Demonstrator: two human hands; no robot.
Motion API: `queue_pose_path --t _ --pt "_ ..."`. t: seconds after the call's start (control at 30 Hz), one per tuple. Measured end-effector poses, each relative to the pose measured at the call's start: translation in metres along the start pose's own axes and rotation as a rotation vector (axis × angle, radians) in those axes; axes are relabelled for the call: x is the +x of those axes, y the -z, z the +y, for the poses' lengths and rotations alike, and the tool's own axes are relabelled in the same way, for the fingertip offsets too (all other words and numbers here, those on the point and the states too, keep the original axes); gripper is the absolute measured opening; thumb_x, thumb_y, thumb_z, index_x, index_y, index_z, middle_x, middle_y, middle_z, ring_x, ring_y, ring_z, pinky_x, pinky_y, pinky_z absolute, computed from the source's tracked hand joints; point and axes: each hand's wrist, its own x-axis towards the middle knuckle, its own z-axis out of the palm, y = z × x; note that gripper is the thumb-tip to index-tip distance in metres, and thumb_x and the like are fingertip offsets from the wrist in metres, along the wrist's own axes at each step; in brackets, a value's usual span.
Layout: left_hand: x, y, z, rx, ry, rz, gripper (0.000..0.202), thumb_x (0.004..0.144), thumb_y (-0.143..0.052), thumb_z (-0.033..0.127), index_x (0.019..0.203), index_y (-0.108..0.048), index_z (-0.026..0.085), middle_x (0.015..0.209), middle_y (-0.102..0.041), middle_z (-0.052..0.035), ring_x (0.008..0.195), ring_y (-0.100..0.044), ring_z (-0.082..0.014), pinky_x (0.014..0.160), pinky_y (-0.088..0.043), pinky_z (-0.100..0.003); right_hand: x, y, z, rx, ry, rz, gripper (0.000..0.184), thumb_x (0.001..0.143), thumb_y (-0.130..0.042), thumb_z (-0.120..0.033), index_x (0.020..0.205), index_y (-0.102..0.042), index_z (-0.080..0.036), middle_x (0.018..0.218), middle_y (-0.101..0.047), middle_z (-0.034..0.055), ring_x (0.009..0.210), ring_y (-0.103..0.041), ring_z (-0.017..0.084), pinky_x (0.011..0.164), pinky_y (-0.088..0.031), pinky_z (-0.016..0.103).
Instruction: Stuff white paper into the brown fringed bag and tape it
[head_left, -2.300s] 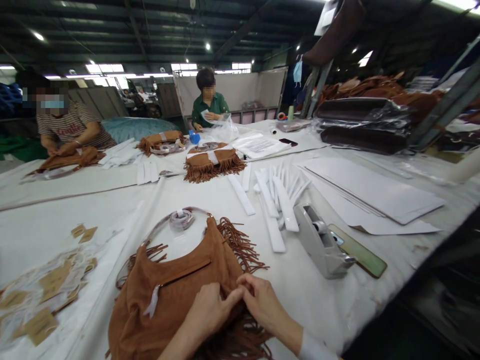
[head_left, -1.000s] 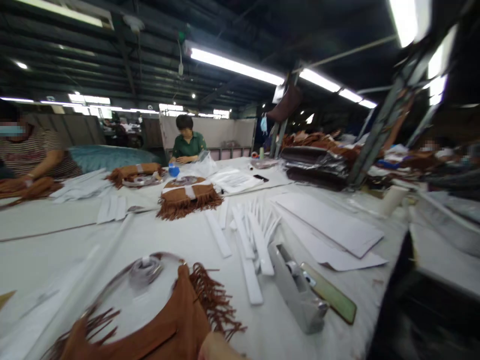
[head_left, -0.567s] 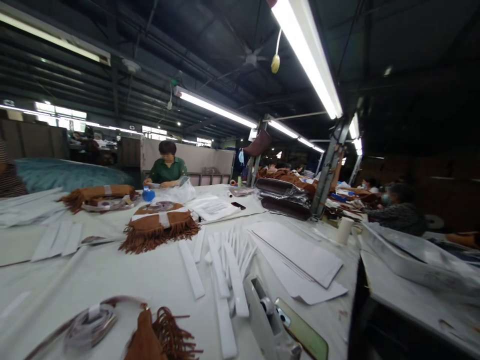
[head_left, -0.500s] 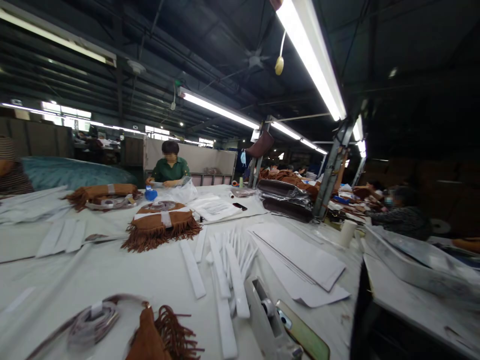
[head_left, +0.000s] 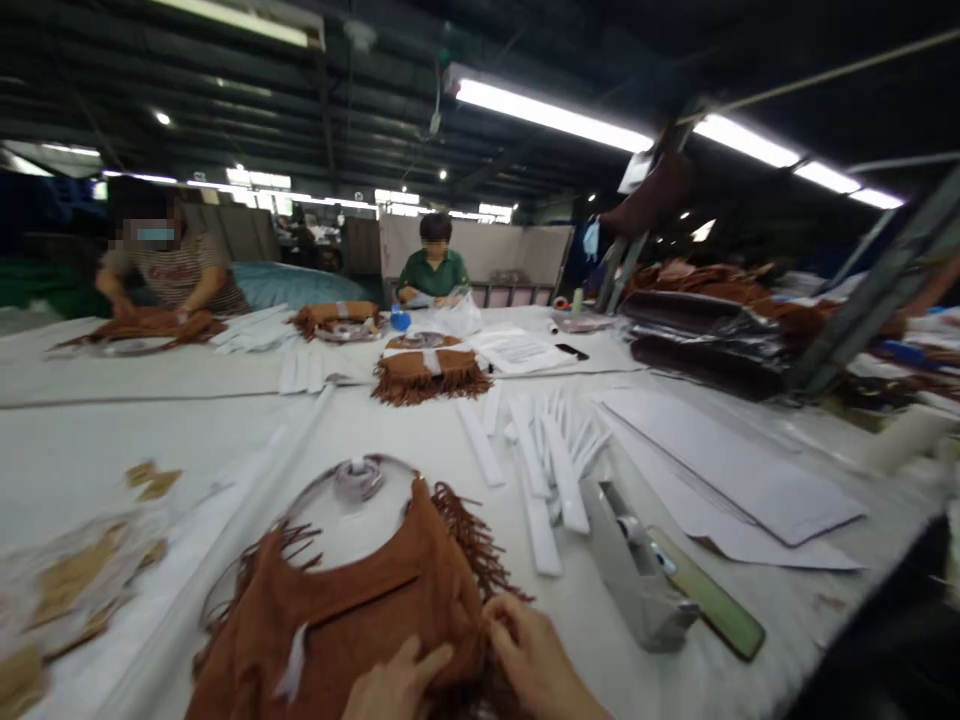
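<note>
Probably soft and light, the brown bag (head_left: 375, 610) lies on the worktop (head_left: 397, 430), its suede-like sides sagging; the curved strap (head_left: 302, 493) looks the surest hold. The left hand (head_left: 397, 682) rests on its front, the right hand (head_left: 529, 648) curls beside the fringe (head_left: 471, 535); I can't tell whether either grip is clamped.

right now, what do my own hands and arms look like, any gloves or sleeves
Your bare left hand and bare right hand wear no gloves. No sleeve shows above the picture's bottom edge. No rings or markings can be made out; blur may hide small ones.
</note>
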Motion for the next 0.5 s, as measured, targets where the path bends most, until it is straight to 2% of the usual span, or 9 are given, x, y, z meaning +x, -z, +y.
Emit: queue_pose_path --t 0.07,0.13,0.2,0.27,0.33,0.37,0.43,0.5 --pt "-0.015 0.003 0.000 0.062 0.013 -0.101 0.048 0.083 -0.043 0.025 0.127 -0.055 0.042 0.112 -0.063 -0.0057 0.090 -0.068 -0.0248 0.077 -0.050 -0.035 -0.002 0.000 0.005 0.065 0.116 0.039 0.030 0.083 -0.042 -0.014 0.109 -0.056 -0.021 0.099 -0.064 0.0053 0.092 -0.062 0.019 0.084 -0.052 0.034" --pt "-0.017 0.008 0.004 0.111 -0.001 -0.152 0.049 0.086 -0.039 0.023 0.131 -0.051 0.041 0.113 -0.061 -0.0074 0.090 -0.068 -0.0258 0.076 -0.050 -0.036 -0.005 0.004 0.002 0.060 0.282 0.019 0.049 0.073 -0.047 -0.011 0.122 -0.049 -0.021 0.114 -0.060 0.0083 0.106 -0.058 0.020 0.094 -0.049 0.035" --pt "-0.014 0.014 0.008 0.120 -0.006 -0.145 0.046 0.088 -0.038 0.024 0.130 -0.051 0.039 0.111 -0.062 -0.0076 0.088 -0.068 -0.0264 0.075 -0.050 -0.037 -0.006 0.005 -0.010 -0.021 0.436 -0.112 0.062 0.066 -0.053 -0.010 0.127 -0.045 -0.020 0.127 -0.053 0.0109 0.120 -0.050 0.022 0.104 -0.042 0.038" --pt "-0.012 0.019 0.011 0.110 0.000 -0.127 0.042 0.089 -0.038 0.025 0.125 -0.056 0.036 0.109 -0.063 -0.0078 0.087 -0.068 -0.0264 0.076 -0.050 -0.037 -0.005 0.000 -0.024 -0.111 0.541 -0.296 0.067 0.064 -0.058 -0.010 0.129 -0.045 -0.020 0.131 -0.049 0.0109 0.126 -0.045 0.023 0.108 -0.038 0.037" --pt "-0.015 0.022 0.012 0.093 0.004 -0.121 0.037 0.090 -0.039 0.027 0.120 -0.059 0.031 0.108 -0.064 -0.0090 0.088 -0.067 -0.0276 0.075 -0.050 -0.038 -0.001 -0.010 -0.031 -0.186 0.588 -0.418 0.069 0.066 -0.061 -0.011 0.132 -0.043 -0.022 0.132 -0.049 0.0103 0.125 -0.046 0.023 0.107 -0.039 0.036" --pt "-0.016 0.023 0.013 0.088 -0.001 -0.125 0.034 0.090 -0.040 0.029 0.117 -0.060 0.028 0.108 -0.065 -0.0095 0.087 -0.067 -0.0288 0.074 -0.051 -0.038 0.002 -0.016 -0.030 -0.218 0.597 -0.434 0.069 0.068 -0.062 -0.011 0.133 -0.043 -0.023 0.131 -0.050 0.0099 0.125 -0.047 0.023 0.107 -0.039 0.036" --pt "-0.020 0.024 0.013 0.091 -0.011 -0.119 0.032 0.090 -0.043 0.032 0.117 -0.059 0.026 0.109 -0.064 -0.0102 0.087 -0.066 -0.0301 0.072 -0.052 -0.040 0.008 -0.029 -0.018 -0.266 0.606 -0.400 0.069 0.070 -0.063 -0.011 0.134 -0.043 -0.024 0.131 -0.052 0.0102 0.125 -0.048 0.024 0.108 -0.039 0.038" --pt "-0.024 0.024 0.013 0.110 0.011 -0.091 0.034 0.090 -0.047 0.034 0.122 -0.055 0.025 0.110 -0.063 -0.0104 0.088 -0.065 -0.0303 0.073 -0.052 -0.041 0.014 -0.040 0.006 -0.285 0.621 -0.341 0.065 0.074 -0.064 -0.015 0.135 -0.043 -0.026 0.130 -0.054 0.0104 0.124 -0.050 0.025 0.106 -0.042 0.038"
